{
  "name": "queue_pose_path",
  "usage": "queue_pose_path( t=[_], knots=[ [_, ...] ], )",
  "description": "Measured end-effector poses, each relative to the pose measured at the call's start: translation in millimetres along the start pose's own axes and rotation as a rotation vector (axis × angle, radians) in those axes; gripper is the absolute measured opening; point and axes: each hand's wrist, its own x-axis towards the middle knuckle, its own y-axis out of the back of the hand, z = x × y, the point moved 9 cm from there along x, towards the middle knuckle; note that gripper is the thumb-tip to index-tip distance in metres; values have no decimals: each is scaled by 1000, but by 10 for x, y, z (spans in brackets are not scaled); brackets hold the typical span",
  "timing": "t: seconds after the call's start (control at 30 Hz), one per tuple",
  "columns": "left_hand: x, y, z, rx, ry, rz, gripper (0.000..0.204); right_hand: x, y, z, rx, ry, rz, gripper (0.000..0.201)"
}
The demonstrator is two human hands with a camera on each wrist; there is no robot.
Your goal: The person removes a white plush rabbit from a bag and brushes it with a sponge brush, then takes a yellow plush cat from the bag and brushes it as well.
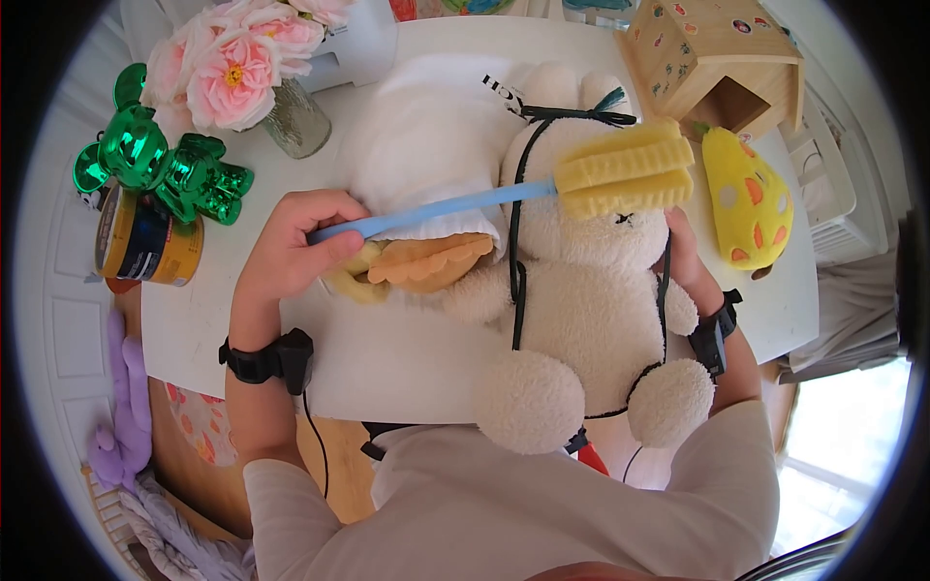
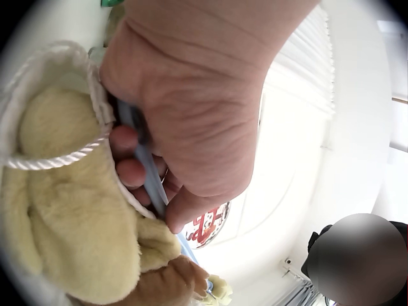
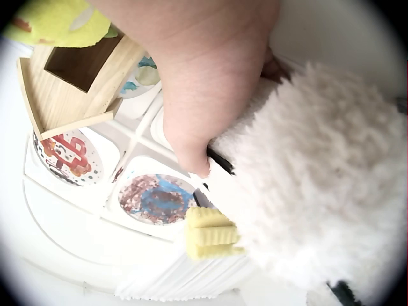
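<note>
My left hand grips the blue handle of a sponge brush. Its yellow ribbed sponge head reaches across the face of a white plush rabbit. At the rabbit's head, on the right side, my right hand holds the plush, its thumb showing in the right wrist view and most fingers hidden. A black cord runs down the rabbit. Under the brush handle lies a white cloth bag, with a brown scalloped plush and a pale yellow plush at its mouth.
A shiny green bear figure, a tub and a glass vase of pink roses stand at the left of the white table. On the right are a wooden house and a yellow spotted plush.
</note>
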Motion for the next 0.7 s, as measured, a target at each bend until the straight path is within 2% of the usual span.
queue_pose_path(
  t=[0.07, 0.13, 0.23, 0.33, 0.43, 0.53, 0.63, 0.7],
  knots=[
    [-18, 10, -62, -39, 91, 8, 14, 2, -16, 17, 57, -12, 2, 72],
    [-7, 2, -100, -99, 126, 8, 14, -20, -3, 7, 16, -8, 52, 66],
    [-13, 30, -122, -187, 151, 57, 17, -13, 30, 26, 34, -37, 53, 70],
    [-11, 19, -91, -92, 76, 23, 16, -16, 22, 56, 79, -31, 15, 74],
    [10, -29, 144, 83, -262, -39, 15, -1, 70, 70, -78, 12, -4, 71],
    [13, -15, 89, 62, -199, -28, 14, 0, 21, -41, -76, 26, 17, 69],
    [-3, -22, -3, -32, 49, -23, 18, 2, 86, 91, 2, 1, 5, 69],
    [-19, -24, -47, -83, 80, -25, 17, 17, 57, 119, 105, -10, -40, 71]
  ],
)
